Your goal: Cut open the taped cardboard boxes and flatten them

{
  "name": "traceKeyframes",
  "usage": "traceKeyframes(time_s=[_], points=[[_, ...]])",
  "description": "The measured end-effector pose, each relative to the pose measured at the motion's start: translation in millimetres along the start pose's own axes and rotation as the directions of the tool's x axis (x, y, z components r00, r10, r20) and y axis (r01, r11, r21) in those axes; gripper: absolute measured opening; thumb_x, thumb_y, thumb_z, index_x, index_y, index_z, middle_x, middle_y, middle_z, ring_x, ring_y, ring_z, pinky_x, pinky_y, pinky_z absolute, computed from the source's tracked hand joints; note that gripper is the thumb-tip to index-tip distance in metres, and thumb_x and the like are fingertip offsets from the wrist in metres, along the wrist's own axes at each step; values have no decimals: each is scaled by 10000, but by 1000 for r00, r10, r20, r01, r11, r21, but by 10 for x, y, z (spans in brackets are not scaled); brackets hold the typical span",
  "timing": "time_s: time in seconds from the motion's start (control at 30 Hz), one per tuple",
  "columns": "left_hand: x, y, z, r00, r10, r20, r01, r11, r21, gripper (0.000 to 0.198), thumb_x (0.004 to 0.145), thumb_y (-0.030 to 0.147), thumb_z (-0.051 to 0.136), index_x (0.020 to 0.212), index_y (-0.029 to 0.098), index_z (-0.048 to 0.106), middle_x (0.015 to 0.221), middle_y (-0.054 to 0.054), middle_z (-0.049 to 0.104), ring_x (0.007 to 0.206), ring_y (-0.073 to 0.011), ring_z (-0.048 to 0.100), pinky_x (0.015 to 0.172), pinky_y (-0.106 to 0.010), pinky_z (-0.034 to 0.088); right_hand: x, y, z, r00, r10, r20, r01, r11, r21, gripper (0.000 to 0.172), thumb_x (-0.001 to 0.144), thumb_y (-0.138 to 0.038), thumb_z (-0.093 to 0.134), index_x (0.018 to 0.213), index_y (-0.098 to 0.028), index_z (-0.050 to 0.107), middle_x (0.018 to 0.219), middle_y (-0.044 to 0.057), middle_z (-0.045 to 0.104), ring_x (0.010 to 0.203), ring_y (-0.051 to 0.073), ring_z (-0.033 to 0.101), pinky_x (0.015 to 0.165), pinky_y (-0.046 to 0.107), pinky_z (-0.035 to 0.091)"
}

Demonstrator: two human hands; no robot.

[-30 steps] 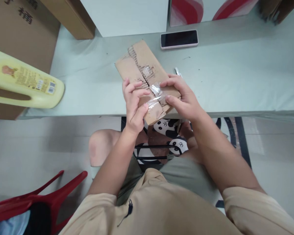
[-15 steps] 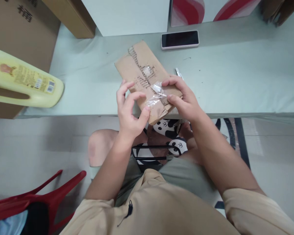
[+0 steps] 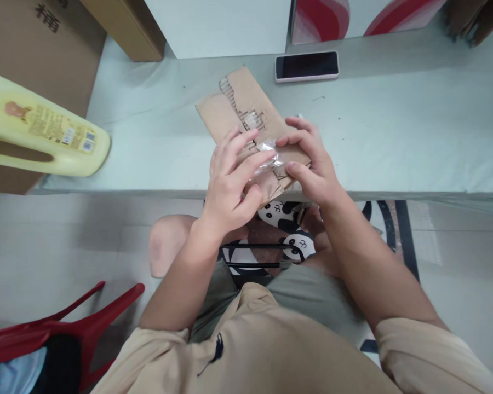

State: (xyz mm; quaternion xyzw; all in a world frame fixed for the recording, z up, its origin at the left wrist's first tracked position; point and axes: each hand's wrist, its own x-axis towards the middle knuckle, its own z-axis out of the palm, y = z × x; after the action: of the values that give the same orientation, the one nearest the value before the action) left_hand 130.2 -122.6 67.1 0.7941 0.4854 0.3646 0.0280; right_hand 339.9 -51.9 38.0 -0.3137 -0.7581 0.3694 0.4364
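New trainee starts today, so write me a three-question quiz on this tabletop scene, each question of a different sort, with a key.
1. True or false: the phone lies between the two hands.
2. Which thing lies on its side at the table's left end? A) a red cup B) a yellow jug C) a roll of tape
3. Fill in: the left hand lies with its fingers flat on the ______ box, across the clear tape.

Key
1. False: it lies beyond the box, apart from both hands.
2. B.
3. cardboard; the right hand grips the box's near right edge.
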Motion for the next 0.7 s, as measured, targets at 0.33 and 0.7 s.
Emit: traceKeyframes(time_s=[0.33,0.7], points=[[-80,-23,12,998,37,59,-37,999,8,492,1023,436,337,1343,325,693,1485,-76,629,1409,-354,514,1196,-619,356,-19,11,42,986,-113,-118,109,993,-42,261,968,-395,520,1119,-294,707,1429,60,545,1460,317,491,1264,573,403],[-169,3,371,933,33,-359,-48,998,-33,339,976,436,328,1124,300,601,1125,-67,707,1132,-281,624,1130,-536,417,-32,43,70,994,-111,-18,110,992,-63,325,957,-332,477,1008,-273,792,1537,46,509,1486,337,475,1160,557,502]])
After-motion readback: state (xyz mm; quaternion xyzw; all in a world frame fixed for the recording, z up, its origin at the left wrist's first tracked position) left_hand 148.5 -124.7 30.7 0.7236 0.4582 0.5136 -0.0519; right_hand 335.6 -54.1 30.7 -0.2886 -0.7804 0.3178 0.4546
